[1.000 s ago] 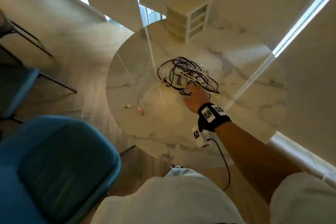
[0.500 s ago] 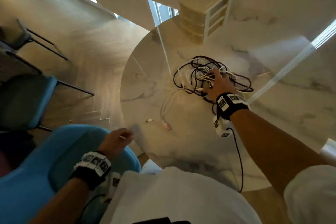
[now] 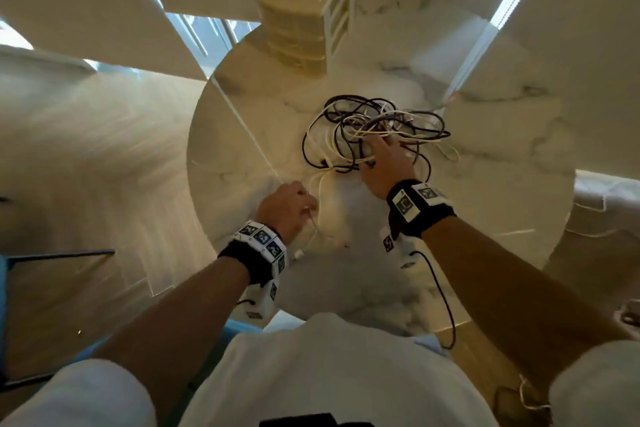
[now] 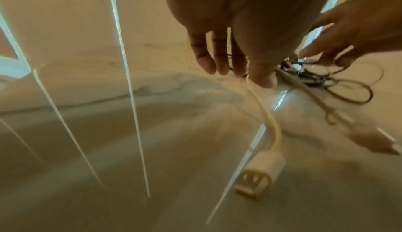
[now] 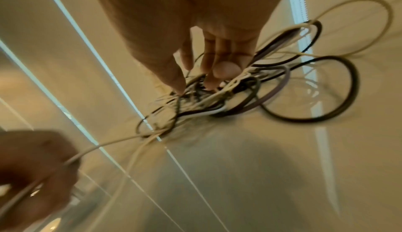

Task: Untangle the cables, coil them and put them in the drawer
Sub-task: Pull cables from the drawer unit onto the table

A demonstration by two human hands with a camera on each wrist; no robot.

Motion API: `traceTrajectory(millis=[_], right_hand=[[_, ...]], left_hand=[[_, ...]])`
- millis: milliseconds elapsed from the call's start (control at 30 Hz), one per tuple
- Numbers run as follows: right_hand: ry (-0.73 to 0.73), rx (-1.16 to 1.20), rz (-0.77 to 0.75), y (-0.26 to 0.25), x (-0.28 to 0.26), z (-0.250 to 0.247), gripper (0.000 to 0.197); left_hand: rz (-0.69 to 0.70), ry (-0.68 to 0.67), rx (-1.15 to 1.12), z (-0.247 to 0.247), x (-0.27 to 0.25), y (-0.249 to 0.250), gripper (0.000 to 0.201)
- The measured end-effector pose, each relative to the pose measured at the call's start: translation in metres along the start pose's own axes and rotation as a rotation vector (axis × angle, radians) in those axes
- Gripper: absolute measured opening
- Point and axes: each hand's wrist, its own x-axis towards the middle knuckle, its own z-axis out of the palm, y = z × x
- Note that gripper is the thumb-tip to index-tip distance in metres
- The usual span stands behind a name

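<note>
A tangle of black, white and yellowish cables [image 3: 374, 128] lies on the round marble table [image 3: 485, 218]. My right hand [image 3: 379, 152] reaches into its near side, and the right wrist view shows its thumb and fingers [image 5: 202, 81] curled among the strands of the tangle [image 5: 272, 98]. My left hand [image 3: 294, 204] is nearer me and pinches a loose white cable [image 4: 261, 101] between thumb and fingers [image 4: 245, 70]. That cable's white plug [image 4: 259, 175] hangs below the hand. A small beige drawer unit [image 3: 298, 38] stands at the table's far edge.
A second loose cable end with a pinkish connector [image 4: 369, 141] lies on the table right of the white plug. Part of a blue chair [image 3: 2, 305] shows at the left, over a wooden floor [image 3: 86, 149]. Bright window reflections streak the tabletop.
My left hand has come up from beside the chair to the table and taken hold of the white cable. The right hand stays in the tangle, and the view has moved closer.
</note>
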Motion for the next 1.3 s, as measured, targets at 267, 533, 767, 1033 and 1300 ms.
traceTrajectory(millis=[267, 533, 767, 1033, 1300], right_hand=[[-0.195, 0.473, -0.051, -0.045, -0.042, 0.037, 0.020], [0.021, 0.224, 0.124, 0.003, -0.039, -0.009, 0.021], [0.350, 0.364, 0.014, -0.012, -0.044, -0.041, 0.021], [0.243, 0.679, -0.193, -0.080, -0.056, -0.086, 0.014], [0.137, 0.503, -0.093, -0.090, -0.033, -0.072, 0.039]], left_hand=[[0.159, 0.242, -0.670, -0.066, 0.015, 0.030, 0.017], [-0.060, 0.487, -1.225, -0.152, 0.026, 0.056, 0.031], [-0.275, 0.301, -1.187, -0.127, 0.034, 0.039, 0.017], [0.096, 0.018, -0.812, -0.104, 0.052, 0.074, 0.003], [-0.001, -0.020, -1.007, -0.126, 0.083, 0.055, 0.018]])
